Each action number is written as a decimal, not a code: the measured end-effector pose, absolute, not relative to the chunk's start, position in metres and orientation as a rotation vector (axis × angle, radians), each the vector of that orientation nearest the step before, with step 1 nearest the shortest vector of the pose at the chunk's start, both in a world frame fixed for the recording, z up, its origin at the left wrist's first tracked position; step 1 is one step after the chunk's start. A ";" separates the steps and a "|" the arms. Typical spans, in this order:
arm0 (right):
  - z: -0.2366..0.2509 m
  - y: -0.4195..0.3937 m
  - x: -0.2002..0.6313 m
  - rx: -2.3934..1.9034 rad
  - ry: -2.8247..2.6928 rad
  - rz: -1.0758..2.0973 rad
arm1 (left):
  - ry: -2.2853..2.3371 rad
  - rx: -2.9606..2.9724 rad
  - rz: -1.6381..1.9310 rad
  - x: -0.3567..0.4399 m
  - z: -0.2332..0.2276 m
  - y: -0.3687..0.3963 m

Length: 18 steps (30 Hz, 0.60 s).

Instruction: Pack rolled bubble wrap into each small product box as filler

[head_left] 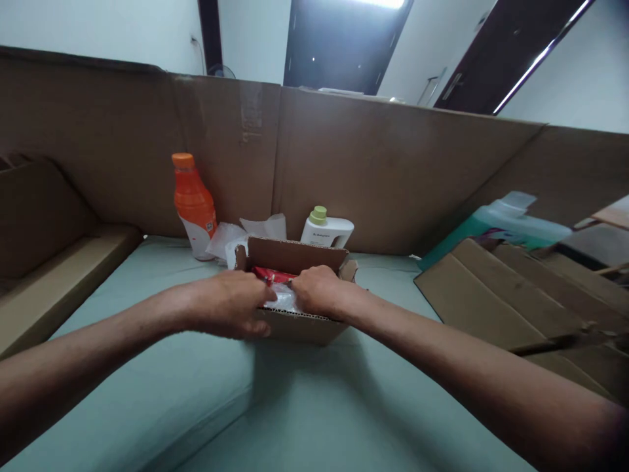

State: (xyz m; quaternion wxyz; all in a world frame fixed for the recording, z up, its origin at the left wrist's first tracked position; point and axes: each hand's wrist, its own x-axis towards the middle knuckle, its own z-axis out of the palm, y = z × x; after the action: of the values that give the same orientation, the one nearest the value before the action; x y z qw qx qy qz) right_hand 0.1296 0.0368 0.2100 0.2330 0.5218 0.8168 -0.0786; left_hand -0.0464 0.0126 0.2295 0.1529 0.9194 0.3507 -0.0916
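Seemingly, from where I stand, contents being worked by hand: one carton (pixel 299 326), open; clear plastic wrap (pixel 284 298) and red packet (pixel 275 275), inside it; left hand (pixel 230 305), half-open at its left end, nothing visibly gripped; right hand (pixel 317 290), curled inside, grip hidden; next move calls for gentle fingers.

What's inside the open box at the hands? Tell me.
In the open box: something red and clear plastic. The left hand, right hand and front wall cover the rest; the bottom can't be seen.
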 end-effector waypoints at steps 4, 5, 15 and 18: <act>0.228 0.027 0.134 1.498 2.222 -0.038 | 1.101 2.743 -0.334 -0.043 0.212 -0.002; 0.233 0.025 0.136 1.511 2.240 0.006 | 1.131 2.735 -0.320 -0.044 0.209 -0.005; 0.225 0.026 0.161 1.290 2.492 -0.500 | 1.214 2.837 0.219 -0.053 0.191 -0.014; 0.246 -0.008 0.191 1.636 2.696 -0.307 | 1.091 2.924 1.003 -0.073 0.179 -0.036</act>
State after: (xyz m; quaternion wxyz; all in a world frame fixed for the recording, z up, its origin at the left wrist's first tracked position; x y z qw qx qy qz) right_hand 0.1909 -0.0075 0.2461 -0.0134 0.5162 0.8509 -0.0968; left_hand -0.0725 -0.0363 0.1790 -0.0682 0.8899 0.3321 0.3053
